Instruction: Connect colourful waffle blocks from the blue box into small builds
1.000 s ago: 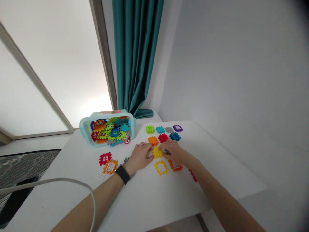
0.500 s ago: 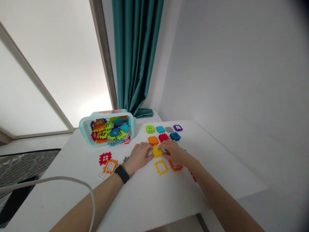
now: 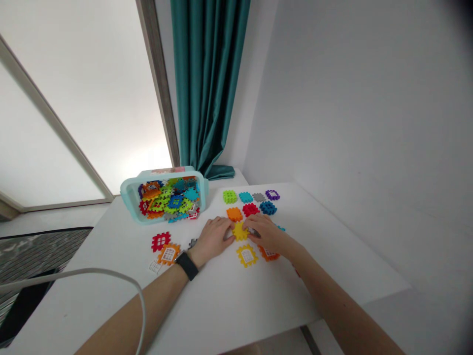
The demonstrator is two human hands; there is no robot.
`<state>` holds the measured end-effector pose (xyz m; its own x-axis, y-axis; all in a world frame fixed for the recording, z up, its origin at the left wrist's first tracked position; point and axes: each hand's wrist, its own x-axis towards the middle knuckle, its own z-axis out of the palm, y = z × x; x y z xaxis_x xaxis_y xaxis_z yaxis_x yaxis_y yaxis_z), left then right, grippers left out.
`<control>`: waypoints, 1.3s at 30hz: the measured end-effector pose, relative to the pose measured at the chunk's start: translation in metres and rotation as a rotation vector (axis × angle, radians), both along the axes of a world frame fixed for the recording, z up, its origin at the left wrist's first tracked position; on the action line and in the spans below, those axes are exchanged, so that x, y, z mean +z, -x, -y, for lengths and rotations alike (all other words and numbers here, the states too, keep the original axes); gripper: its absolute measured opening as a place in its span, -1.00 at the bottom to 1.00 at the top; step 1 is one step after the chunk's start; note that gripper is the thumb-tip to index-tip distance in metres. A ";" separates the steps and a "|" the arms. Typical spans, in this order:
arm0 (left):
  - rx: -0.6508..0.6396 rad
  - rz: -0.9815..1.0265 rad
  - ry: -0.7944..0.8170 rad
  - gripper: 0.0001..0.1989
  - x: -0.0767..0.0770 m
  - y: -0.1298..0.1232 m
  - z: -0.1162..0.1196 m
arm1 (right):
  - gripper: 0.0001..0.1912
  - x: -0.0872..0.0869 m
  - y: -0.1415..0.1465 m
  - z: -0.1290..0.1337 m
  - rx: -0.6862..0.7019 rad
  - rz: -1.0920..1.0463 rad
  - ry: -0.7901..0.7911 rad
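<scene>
Label [image 3: 179, 169] on the light-blue bin [image 3: 127, 197] is too small to read; many coloured pieces [image 3: 166, 199] lie inside. Left hand [image 3: 215, 235] and right hand [image 3: 268, 232] hold the yellow piece [image 3: 240, 231] between them, near orange piece [image 3: 234, 214].

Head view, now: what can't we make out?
Head view:
Yellow piece between the hands: right edge, covered by right hand.
Gray piece: partly hidden by left hand.
Red piece by right forearm: mostly hidden beneath it.
Bin: lower contents, buried under upper pieces.
Bin label: any print, too small.
</scene>
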<state>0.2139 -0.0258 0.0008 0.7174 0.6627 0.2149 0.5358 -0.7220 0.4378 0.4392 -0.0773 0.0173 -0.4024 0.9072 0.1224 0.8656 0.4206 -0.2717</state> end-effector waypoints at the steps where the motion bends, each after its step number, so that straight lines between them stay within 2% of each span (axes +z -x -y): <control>1: 0.000 0.000 -0.003 -0.85 0.000 0.000 0.000 | -0.79 0.000 0.000 0.001 -0.001 0.002 0.000; 19: 0.002 -0.016 -0.008 -0.79 0.000 0.000 0.000 | -0.69 -0.004 -0.003 0.006 0.006 -0.045 -0.101; 27: -0.028 -0.029 -0.066 -0.74 0.011 0.008 0.002 | -0.72 0.001 -0.004 0.013 -0.034 -0.077 -0.203; 31: -0.052 -0.038 -0.108 -0.79 0.021 0.020 0.001 | -0.76 0.007 0.007 0.016 -0.057 -0.065 -0.217; 35: -0.068 -0.068 -0.155 -0.84 0.031 0.043 0.000 | -0.76 0.014 0.029 0.016 -0.054 -0.068 -0.203; 39: 0.005 -0.072 -0.166 -0.86 0.038 0.073 0.000 | -0.78 0.020 0.057 0.011 0.009 -0.114 -0.186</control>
